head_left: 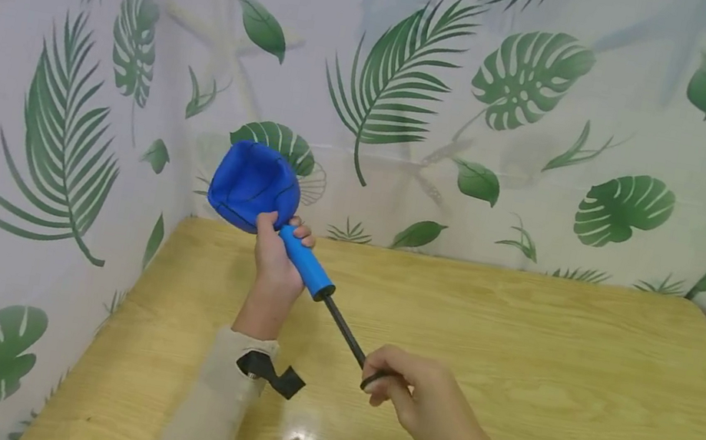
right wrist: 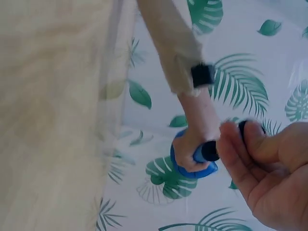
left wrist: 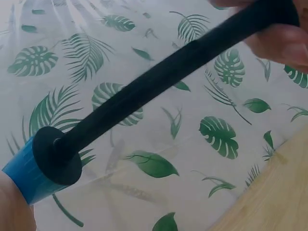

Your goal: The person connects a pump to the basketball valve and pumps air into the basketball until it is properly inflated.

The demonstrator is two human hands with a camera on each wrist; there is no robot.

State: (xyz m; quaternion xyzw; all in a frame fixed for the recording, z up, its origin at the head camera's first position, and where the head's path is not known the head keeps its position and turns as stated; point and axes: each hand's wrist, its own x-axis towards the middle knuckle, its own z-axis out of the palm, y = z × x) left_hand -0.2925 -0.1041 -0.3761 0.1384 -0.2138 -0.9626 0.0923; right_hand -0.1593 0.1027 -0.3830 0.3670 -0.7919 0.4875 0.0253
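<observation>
A blue hand pump slants across the head view, with a dented, partly deflated blue ball at its upper end. My left hand grips the pump's barrel near the ball, its thumb up against the ball. The black rod is drawn far out of the barrel. At its lower end my right hand grips the black handle with curled fingers. In the left wrist view the long rod runs from the barrel's dark end cap up to the right hand.
The pump is held above a wooden table. Behind and to the left hangs a white sheet printed with green leaves. A black strap sticks out from the left sleeve.
</observation>
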